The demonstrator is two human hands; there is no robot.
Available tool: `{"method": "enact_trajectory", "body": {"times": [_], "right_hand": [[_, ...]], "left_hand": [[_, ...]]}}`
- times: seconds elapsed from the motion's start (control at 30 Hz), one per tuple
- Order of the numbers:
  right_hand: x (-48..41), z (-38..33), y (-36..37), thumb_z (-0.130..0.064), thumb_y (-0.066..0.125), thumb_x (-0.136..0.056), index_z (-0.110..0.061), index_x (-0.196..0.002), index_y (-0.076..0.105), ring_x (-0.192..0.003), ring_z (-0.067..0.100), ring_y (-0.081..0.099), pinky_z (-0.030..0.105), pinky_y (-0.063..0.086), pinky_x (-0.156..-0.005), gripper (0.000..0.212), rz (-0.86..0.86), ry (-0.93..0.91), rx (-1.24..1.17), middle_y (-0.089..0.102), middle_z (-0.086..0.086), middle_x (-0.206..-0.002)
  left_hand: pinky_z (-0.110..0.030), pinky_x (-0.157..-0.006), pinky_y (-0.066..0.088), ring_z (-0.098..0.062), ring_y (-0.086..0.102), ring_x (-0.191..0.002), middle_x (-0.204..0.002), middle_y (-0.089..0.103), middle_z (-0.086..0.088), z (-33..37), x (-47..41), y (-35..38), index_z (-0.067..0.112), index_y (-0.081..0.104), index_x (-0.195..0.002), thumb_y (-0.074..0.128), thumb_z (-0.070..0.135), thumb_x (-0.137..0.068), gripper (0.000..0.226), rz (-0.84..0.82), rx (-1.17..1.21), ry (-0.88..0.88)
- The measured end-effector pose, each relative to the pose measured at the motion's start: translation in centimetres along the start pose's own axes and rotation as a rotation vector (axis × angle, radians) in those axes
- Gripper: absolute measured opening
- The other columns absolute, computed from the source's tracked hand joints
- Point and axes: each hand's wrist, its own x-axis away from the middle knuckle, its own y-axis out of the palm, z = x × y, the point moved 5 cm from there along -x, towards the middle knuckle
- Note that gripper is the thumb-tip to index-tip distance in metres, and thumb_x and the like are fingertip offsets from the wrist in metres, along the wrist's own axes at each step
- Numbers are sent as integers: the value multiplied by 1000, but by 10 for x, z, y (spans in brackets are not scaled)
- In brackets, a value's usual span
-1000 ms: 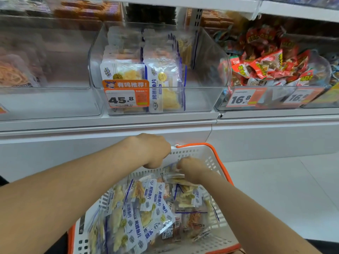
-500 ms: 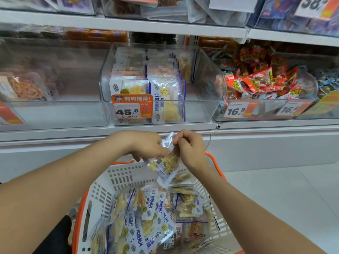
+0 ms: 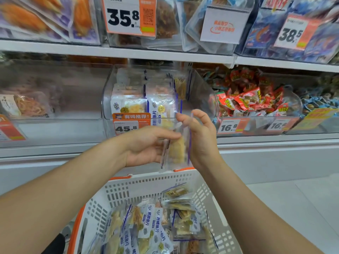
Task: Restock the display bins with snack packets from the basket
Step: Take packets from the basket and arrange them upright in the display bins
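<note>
Snack packet (image 3: 177,151), clear with yellow pieces inside, is at the centre of the frame, above the far rim of the basket (image 3: 150,182) and before the display bin (image 3: 201,96), pinched by the left hand (image 3: 146,145) and gripped by the right hand (image 3: 201,142).

Basket (image 3: 146,187) white, orange rim; packet (image 3: 177,151) clear, blue edge, yellow contents; price tag (image 3: 131,123) orange.

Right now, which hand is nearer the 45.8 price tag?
Left. The left hand sits just below the 45.8 price tag; the right hand is farther right, past the packet.
</note>
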Motion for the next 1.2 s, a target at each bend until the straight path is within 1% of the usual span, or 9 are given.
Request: {"method": "enact_trajectory", "body": {"times": [0.07,0.17,0.27,0.33,0.5,0.7,0.87,1.0,1.2], "right_hand": [[-1,-12,1,4,67,-78,-7,-108,64,-100,32,73,55,50,-105,33,-36,11,66,76,25,-105],[-9,-24,-7,-4,65,-89,1,-113,72,-105,36,74,57,51,-106,26,-3,6,182,76,24,-106],[-14,-29,-13,-29,45,-107,-6,-117,75,-71,18,71,38,56,-71,39,53,-6,225,74,6,-77],[-13,-34,-11,-33,53,-106,-14,-122,74,-65,14,63,28,52,-57,33,31,-69,304,70,-1,-74],[-21,-54,2,-3,73,-91,-27,-130,61,-87,31,76,49,64,-80,47,-90,-299,597,77,12,-92],[-58,-82,-15,0,71,-81,-15,-98,52,-78,8,69,37,60,-78,29,259,-454,556,64,5,-88],[-87,-87,0,-14,77,-83,-14,-89,54,-63,3,50,17,39,-61,24,172,-652,994,55,-12,-72],[-121,-78,10,-12,66,-85,-13,-114,53,-81,33,58,37,47,-67,31,20,-595,1464,62,6,-90],[-163,-59,34,-16,65,-86,-23,-126,59,-96,40,67,42,53,-76,41,-161,-576,2127,69,13,-105]], "left_hand": [[-43,-80,62,-19,71,-78,-90,70,-10,7,-2,-5,14,61,-94,70,5,-96,14,127,-48,111],[-44,-84,60,-22,68,-84,-96,66,-12,24,-1,-17,18,57,-83,75,3,-93,26,343,-285,286],[-31,-69,56,-20,67,-70,-84,69,6,44,8,-17,21,60,-75,77,4,-92,30,522,-556,519],[-27,-64,58,-20,72,-64,-86,70,9,54,14,-12,20,62,-75,78,4,-92,28,603,-653,611],[-29,-81,58,-5,70,-91,-101,68,11,74,13,-11,27,62,-92,78,21,-93,17,703,-741,732],[-31,-99,36,-19,42,-124,-133,44,-1,87,-5,-11,16,50,-126,61,29,-97,34,634,-1332,645],[-47,-120,28,-29,28,-149,-157,35,-9,80,-26,-15,16,51,-129,58,46,-94,47,506,-1707,441],[-51,-128,12,-28,9,-159,-173,14,-10,81,-45,-21,19,55,-134,52,67,-93,63,458,-1819,385],[-56,-123,20,-34,30,-148,-158,35,-12,87,-64,-30,20,45,-135,42,87,-85,84,450,-1942,329]]}}
